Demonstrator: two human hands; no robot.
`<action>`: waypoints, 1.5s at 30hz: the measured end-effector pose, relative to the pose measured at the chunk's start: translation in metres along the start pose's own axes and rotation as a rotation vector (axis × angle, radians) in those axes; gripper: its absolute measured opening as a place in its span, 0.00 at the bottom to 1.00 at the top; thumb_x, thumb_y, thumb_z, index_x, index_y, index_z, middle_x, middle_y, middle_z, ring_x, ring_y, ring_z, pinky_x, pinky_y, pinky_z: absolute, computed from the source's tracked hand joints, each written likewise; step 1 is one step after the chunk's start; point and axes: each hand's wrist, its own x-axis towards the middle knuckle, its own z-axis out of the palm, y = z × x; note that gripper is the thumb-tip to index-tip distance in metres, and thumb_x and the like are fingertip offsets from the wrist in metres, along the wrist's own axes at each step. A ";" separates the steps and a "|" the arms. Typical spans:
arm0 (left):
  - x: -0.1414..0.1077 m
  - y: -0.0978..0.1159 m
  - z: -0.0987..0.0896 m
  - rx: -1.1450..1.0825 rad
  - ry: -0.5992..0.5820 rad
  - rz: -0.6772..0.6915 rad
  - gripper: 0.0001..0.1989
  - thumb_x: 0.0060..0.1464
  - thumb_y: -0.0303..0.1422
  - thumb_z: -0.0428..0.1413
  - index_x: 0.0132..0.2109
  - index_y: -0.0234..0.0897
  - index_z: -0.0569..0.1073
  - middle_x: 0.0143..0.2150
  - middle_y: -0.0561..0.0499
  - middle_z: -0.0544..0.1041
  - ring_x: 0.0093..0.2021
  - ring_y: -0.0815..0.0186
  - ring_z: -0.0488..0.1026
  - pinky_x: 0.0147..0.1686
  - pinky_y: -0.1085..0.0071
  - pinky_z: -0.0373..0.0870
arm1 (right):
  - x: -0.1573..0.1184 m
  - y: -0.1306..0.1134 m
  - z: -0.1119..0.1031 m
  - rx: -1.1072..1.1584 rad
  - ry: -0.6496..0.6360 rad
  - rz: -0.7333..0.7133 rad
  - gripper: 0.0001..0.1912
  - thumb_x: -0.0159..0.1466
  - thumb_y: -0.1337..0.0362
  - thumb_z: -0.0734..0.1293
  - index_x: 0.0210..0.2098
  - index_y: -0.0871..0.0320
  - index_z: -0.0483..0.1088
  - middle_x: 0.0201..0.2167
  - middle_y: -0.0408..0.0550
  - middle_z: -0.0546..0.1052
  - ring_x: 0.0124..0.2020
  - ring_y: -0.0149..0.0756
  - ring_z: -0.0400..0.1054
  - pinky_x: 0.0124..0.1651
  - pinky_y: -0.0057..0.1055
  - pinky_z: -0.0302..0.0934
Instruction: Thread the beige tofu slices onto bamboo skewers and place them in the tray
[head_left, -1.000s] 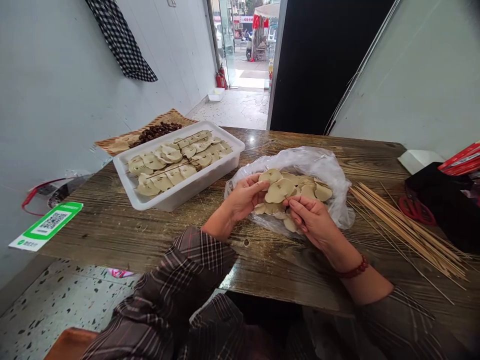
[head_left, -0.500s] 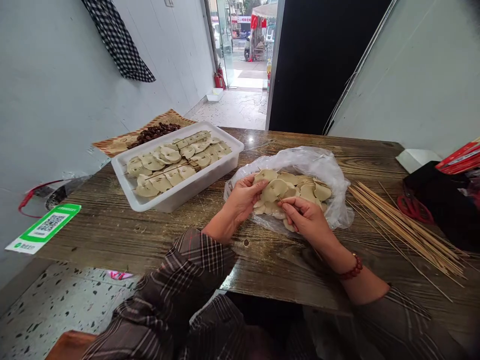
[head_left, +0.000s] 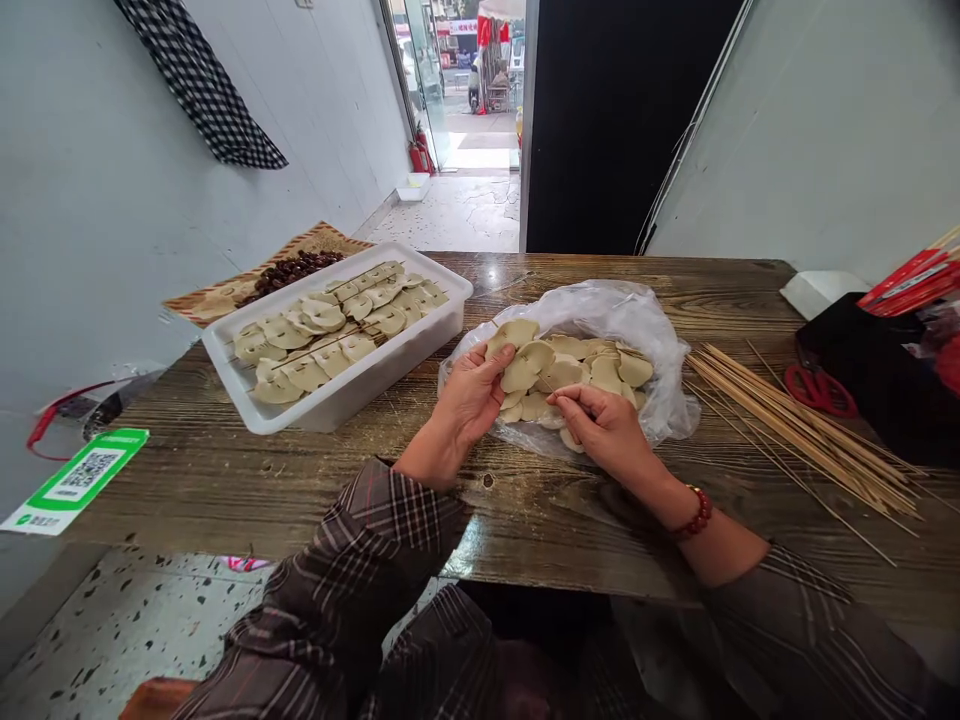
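My left hand (head_left: 466,402) pinches pale, thin round slices (head_left: 528,364) between thumb and fingers, over an open clear plastic bag (head_left: 637,312). A thin bamboo skewer (head_left: 548,387) runs into these slices. Its near part is gripped by the closed fingers of my right hand (head_left: 606,428); the rest lies hidden behind that hand. More loose slices (head_left: 606,372) of the same kind are heaped in the bag beneath and beyond both hands. To the left, a white plastic tub (head_left: 397,372) contains rows of skewered slices (head_left: 306,374).
Bare bamboo skewers (head_left: 810,432) lie in a bundle right of the bag on the wooden table (head_left: 300,500). Beyond them are red-handled scissors (head_left: 821,388) and a black holder (head_left: 862,350). Dark red dried fruit (head_left: 289,275) sits behind the tub. A green QR-code card (head_left: 79,480) projects at left.
The whole view has shifted slightly. Both hands keep their holds over the bag, and the slices in my left hand now sit more tilted, with two showing clearly.
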 end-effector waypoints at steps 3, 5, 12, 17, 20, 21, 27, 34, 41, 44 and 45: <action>-0.002 -0.002 0.003 0.017 0.007 -0.015 0.17 0.46 0.35 0.68 0.43 0.36 0.76 0.36 0.49 0.81 0.38 0.63 0.80 0.36 0.70 0.78 | 0.001 0.000 0.000 -0.002 0.008 0.002 0.16 0.66 0.56 0.62 0.36 0.60 0.76 0.16 0.40 0.67 0.19 0.29 0.60 0.23 0.27 0.51; -0.003 -0.003 0.005 0.014 -0.003 -0.019 0.17 0.45 0.35 0.69 0.42 0.36 0.76 0.35 0.50 0.81 0.37 0.63 0.80 0.35 0.70 0.78 | 0.002 0.000 0.001 0.009 0.007 0.010 0.16 0.66 0.56 0.62 0.36 0.60 0.76 0.15 0.39 0.66 0.18 0.29 0.59 0.23 0.27 0.51; -0.007 -0.013 0.013 -0.001 -0.036 -0.063 0.19 0.42 0.34 0.70 0.42 0.35 0.76 0.36 0.50 0.81 0.36 0.66 0.79 0.36 0.73 0.76 | 0.005 0.000 0.000 0.018 0.037 -0.011 0.14 0.65 0.57 0.62 0.29 0.58 0.72 0.15 0.39 0.66 0.19 0.30 0.59 0.24 0.27 0.51; -0.007 -0.015 0.015 0.045 -0.061 -0.064 0.20 0.44 0.37 0.69 0.43 0.35 0.75 0.37 0.50 0.81 0.36 0.66 0.78 0.37 0.72 0.75 | 0.008 -0.003 -0.006 0.033 0.047 -0.010 0.15 0.65 0.57 0.62 0.26 0.57 0.69 0.15 0.40 0.66 0.20 0.29 0.59 0.24 0.27 0.51; -0.003 -0.014 0.009 0.162 -0.049 0.029 0.20 0.48 0.41 0.66 0.46 0.37 0.75 0.41 0.49 0.80 0.38 0.66 0.78 0.42 0.69 0.75 | 0.011 -0.003 -0.015 0.115 0.126 0.018 0.14 0.64 0.55 0.63 0.29 0.58 0.72 0.14 0.38 0.65 0.18 0.28 0.57 0.23 0.27 0.50; -0.001 -0.014 0.006 0.239 -0.038 0.078 0.20 0.50 0.42 0.65 0.47 0.37 0.75 0.42 0.48 0.80 0.39 0.66 0.78 0.44 0.68 0.74 | 0.013 -0.003 -0.019 0.154 0.168 0.031 0.14 0.64 0.54 0.64 0.31 0.59 0.72 0.14 0.38 0.65 0.18 0.28 0.56 0.22 0.26 0.50; 0.012 -0.020 -0.007 0.994 -0.047 0.417 0.11 0.52 0.33 0.61 0.44 0.37 0.78 0.46 0.43 0.80 0.48 0.58 0.74 0.56 0.57 0.67 | 0.021 -0.002 -0.034 0.291 0.318 0.078 0.18 0.62 0.49 0.65 0.33 0.59 0.72 0.14 0.36 0.63 0.16 0.26 0.54 0.20 0.26 0.49; 0.019 -0.031 -0.006 1.388 -0.136 0.549 0.13 0.51 0.31 0.60 0.46 0.37 0.77 0.51 0.41 0.77 0.55 0.52 0.68 0.60 0.52 0.59 | 0.022 0.000 -0.029 0.265 0.288 0.063 0.16 0.62 0.51 0.65 0.30 0.59 0.71 0.15 0.38 0.64 0.17 0.27 0.57 0.21 0.26 0.51; 0.019 -0.030 -0.001 1.387 -0.009 0.574 0.06 0.46 0.26 0.60 0.33 0.37 0.72 0.38 0.46 0.76 0.45 0.56 0.69 0.50 0.59 0.64 | 0.021 0.006 -0.026 0.240 0.278 0.037 0.15 0.63 0.53 0.65 0.31 0.59 0.71 0.15 0.37 0.64 0.17 0.27 0.57 0.22 0.26 0.52; 0.018 -0.029 -0.002 1.137 0.003 0.466 0.05 0.44 0.25 0.59 0.30 0.37 0.70 0.31 0.51 0.74 0.36 0.63 0.69 0.41 0.67 0.66 | 0.021 0.005 -0.027 0.230 0.275 0.038 0.15 0.63 0.52 0.65 0.31 0.59 0.72 0.15 0.37 0.65 0.17 0.27 0.57 0.22 0.26 0.52; 0.018 -0.028 -0.003 1.025 0.016 0.411 0.05 0.44 0.26 0.59 0.29 0.37 0.70 0.29 0.52 0.73 0.33 0.66 0.68 0.38 0.69 0.65 | 0.021 0.005 -0.027 0.233 0.269 0.041 0.16 0.63 0.52 0.65 0.32 0.59 0.72 0.15 0.37 0.65 0.17 0.27 0.57 0.22 0.26 0.52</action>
